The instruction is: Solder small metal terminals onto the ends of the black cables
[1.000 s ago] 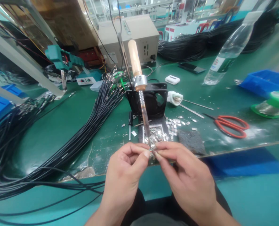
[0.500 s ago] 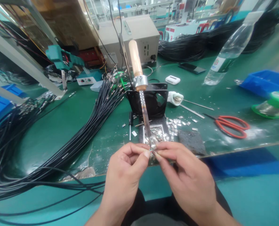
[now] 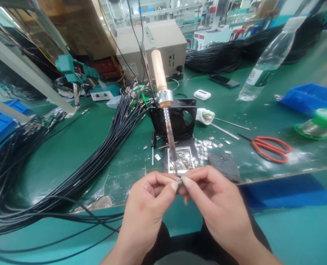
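Green bench in a factory hall, cluttered with black cables. Below the soldering iron, left hand and right hand pinched together on a small metal piece.

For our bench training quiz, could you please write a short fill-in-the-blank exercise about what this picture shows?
1. The left hand and right hand pinch a small metal piece just below the tip of the ____, which has a wooden handle.
2. The scissors lying on the green bench have ____ handles.
3. The long bundle of cables to the left of the hands is ____ in colour.
4. The clear plastic bottle stands on the ____ side of the bench.

Missing words: soldering iron; red; black; right
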Available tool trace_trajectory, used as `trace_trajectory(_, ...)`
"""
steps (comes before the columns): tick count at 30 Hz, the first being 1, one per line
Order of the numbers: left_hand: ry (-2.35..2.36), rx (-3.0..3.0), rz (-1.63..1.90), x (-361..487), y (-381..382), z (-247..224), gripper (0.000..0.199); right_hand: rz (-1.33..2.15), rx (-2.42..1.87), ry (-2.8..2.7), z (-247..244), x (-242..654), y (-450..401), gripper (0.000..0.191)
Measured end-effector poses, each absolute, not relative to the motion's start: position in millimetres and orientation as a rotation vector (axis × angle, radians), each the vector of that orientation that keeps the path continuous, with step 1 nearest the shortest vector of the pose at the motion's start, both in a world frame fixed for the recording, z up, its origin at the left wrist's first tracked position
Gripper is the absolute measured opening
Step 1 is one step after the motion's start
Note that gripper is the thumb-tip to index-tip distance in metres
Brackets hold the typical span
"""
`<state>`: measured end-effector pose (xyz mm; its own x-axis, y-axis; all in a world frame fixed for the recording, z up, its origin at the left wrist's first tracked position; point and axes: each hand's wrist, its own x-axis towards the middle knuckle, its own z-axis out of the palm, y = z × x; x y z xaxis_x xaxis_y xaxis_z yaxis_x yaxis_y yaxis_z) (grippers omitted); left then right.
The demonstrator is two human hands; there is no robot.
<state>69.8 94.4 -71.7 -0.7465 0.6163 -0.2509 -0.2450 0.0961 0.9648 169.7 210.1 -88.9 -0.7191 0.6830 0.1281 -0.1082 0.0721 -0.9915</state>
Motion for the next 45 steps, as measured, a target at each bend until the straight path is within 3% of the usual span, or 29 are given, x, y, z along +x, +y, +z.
trace_trajectory(11, 1.617, 0.153, 1.55, 69.4, 93.8, -55.7, 0.038, 1.671, -0.597, -1.722, -95.4, 172.4, 202.0, 0.014)
trace_trajectory(18, 1.642, 0.042, 1.564, 69.9, 97.0, -58.6, 0.035, 1.502, -0.544, -1.813, -100.5, 175.1, 198.5, 0.012)
trace_trajectory(26, 1.745, 0.203, 1.644, 67.0, 100.1, -61.5, 0.026, 1.004, -0.439, -1.995, -103.3, 183.8, 208.1, 0.01)
trace_trajectory(45, 1.773, 0.332, 1.694, 65.1, 99.5, -67.6, 0.018, 0.926, -0.408, -1.997, -102.8, 176.4, 205.0, 0.01)
